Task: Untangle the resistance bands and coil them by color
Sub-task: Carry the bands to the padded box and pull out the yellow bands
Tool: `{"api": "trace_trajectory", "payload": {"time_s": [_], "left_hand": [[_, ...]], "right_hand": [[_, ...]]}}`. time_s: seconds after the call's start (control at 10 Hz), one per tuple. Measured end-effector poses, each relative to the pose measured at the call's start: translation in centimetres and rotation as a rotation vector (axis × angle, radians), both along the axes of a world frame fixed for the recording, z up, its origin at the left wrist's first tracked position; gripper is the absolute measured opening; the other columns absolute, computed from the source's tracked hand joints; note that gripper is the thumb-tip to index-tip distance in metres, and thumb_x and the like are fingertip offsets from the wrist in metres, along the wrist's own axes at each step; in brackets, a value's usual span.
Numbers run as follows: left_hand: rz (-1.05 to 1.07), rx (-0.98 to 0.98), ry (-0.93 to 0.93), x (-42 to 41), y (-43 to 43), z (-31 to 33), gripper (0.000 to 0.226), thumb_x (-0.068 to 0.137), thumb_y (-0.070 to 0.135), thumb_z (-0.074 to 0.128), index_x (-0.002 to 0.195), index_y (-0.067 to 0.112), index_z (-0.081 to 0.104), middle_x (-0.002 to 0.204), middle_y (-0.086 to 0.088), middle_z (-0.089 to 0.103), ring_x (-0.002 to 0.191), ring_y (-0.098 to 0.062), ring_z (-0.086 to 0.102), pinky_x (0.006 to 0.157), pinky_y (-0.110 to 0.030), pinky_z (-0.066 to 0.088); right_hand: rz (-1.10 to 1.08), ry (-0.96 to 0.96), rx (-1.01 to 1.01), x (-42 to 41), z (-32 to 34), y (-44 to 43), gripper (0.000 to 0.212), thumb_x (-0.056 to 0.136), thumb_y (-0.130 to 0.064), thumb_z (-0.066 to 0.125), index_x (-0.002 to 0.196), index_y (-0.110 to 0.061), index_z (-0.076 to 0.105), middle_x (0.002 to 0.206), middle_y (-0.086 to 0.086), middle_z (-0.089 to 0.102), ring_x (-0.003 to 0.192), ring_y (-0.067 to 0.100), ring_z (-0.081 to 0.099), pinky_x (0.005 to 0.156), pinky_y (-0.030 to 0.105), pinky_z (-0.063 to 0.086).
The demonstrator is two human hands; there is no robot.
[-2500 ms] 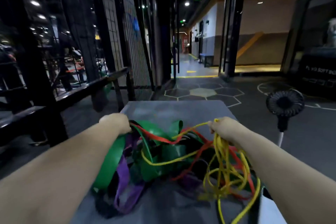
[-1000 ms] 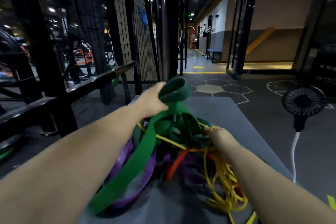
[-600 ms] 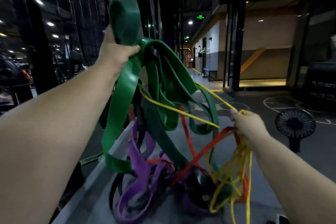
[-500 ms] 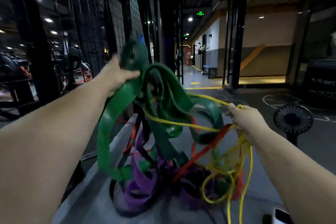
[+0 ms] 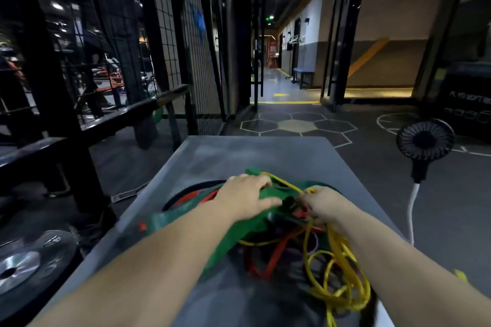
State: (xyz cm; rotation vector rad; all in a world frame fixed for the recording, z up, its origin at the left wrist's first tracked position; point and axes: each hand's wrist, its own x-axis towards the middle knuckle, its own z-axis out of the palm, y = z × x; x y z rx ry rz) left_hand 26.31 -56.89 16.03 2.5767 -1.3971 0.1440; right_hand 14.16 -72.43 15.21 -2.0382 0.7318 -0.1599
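**Operator:** Report the state of the left hand [image 5: 245, 195].

**Checker:** Palm down. Its fingers [image 5: 259, 181] lie spread and nearly straight on top of the green band [image 5: 186, 218], and the thumb is stretched out across the same band. The hand presses the band; no finger is seen curled round it.

**Operator:** And the right hand [image 5: 324, 204]?

**Checker:** Its fingers are curled, gripping a bunch of yellow bands [image 5: 337, 273]. One yellow strand runs from that grip up and across, just beyond the left fingertips. The remaining yellow loops hang below the right fingers and spill towards the person's right forearm.

**Operator:** Location of the tangle?

**Checker:** On the grey surface [image 5: 265, 151], directly beneath both hands. The green band passes under the left fingers and trails back beneath the left forearm. A red band [image 5: 276, 252] lies below and between the two sets of fingers, crossing under the green one. A black band [image 5: 186, 190] curves round the heap to the left of the left fingers. Purple shows faintly under the right fingers; detail there is blurred.

**Operator:** Surroundings?

**Checker:** A small black fan [image 5: 425, 141] stands well to the right of the right fingers. A weight plate [image 5: 26, 265] lies on the floor well to the left of the left fingers.
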Motion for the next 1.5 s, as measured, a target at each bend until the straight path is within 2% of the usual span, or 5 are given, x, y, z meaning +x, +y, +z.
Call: {"api": "trace_trajectory", "payload": {"time_s": [0.3, 0.4, 0.6, 1.1, 1.5], "left_hand": [[0.155, 0.256, -0.184, -1.2, -3.2, -0.5, 0.037, 0.088, 0.033, 0.049, 0.121, 0.017, 0.045, 0.121, -0.009, 0.058, 0.115, -0.033, 0.042, 0.091, -0.045, 0.032], [0.125, 0.32, -0.172, -1.1, -2.9, -1.2, 0.066, 0.086, 0.068, 0.038, 0.127, 0.017, 0.045, 0.127, -0.011, 0.053, 0.118, -0.034, 0.04, 0.095, -0.05, 0.029], [0.071, 0.406, -0.184, -1.4, -2.2, -2.0, 0.086, 0.066, 0.058, 0.077, 0.132, 0.021, 0.036, 0.126, -0.007, 0.05, 0.117, -0.034, 0.046, 0.093, -0.047, 0.037], [0.245, -0.665, -0.112, 4.7, 8.2, 18.9, 0.033, 0.091, 0.039, 0.061, 0.119, 0.022, 0.058, 0.106, -0.008, 0.067, 0.098, -0.029, 0.062, 0.087, -0.041, 0.051], [0.545, 0.458, 0.113, 5.6, 7.6, 7.3, 0.068, 0.099, 0.018, 0.048, 0.152, 0.003, 0.008, 0.154, -0.015, 0.03, 0.133, -0.032, 0.042, 0.105, -0.037, 0.036]], "right_hand": [[-0.017, -0.021, 0.071, -1.6, 0.6, 0.2, 0.029, 0.103, -0.025, 0.043, 0.077, -0.012, 0.045, 0.05, -0.001, 0.043, 0.036, 0.013, 0.037, 0.038, 0.02, 0.029], [-0.038, -0.019, 0.111, -1.5, 0.4, 0.4, 0.028, 0.103, -0.026, 0.043, 0.078, -0.013, 0.045, 0.053, 0.001, 0.042, 0.037, 0.015, 0.033, 0.04, 0.02, 0.027], [-0.057, -0.007, 0.096, -1.8, 0.2, 0.2, 0.028, 0.104, -0.03, 0.042, 0.083, -0.012, 0.048, 0.057, 0.005, 0.041, 0.04, 0.017, 0.033, 0.042, 0.023, 0.028], [-0.414, -0.16, -0.048, -2.2, 4.9, -7.3, 0.027, 0.102, -0.029, 0.044, 0.09, -0.008, 0.057, 0.064, 0.004, 0.047, 0.054, 0.02, 0.043, 0.062, 0.034, 0.043], [-0.19, -0.181, -0.053, -2.8, 6.1, -2.5, 0.027, 0.101, -0.027, 0.046, 0.092, -0.007, 0.061, 0.055, 0.005, 0.038, 0.044, 0.018, 0.033, 0.045, 0.025, 0.03]]}}
